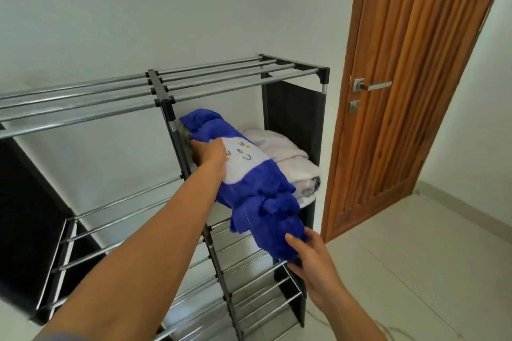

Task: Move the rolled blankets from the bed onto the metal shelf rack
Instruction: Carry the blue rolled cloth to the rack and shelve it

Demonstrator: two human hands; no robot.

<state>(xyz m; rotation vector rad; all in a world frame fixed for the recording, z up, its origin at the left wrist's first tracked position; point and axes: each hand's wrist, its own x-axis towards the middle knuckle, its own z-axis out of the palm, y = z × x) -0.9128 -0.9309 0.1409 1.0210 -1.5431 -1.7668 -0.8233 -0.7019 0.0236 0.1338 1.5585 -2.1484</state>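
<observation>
A rolled blue blanket [255, 188] with a white patch bearing small smiling faces lies slanted, its far end inside the upper right bay of the metal shelf rack [166, 86] and its near end sticking out past the front. My left hand [209, 155] grips the roll near its far end. My right hand [313, 260] holds the near end from below. A rolled white blanket [285, 155] lies on the same shelf, just right of the blue one and touching it.
The rack stands against a white wall, with chrome bars, black joints and dark fabric side panels [296, 113]. A wooden door [410, 91] with a metal handle is close on the right. Pale floor tiles [429, 271] spread at the lower right.
</observation>
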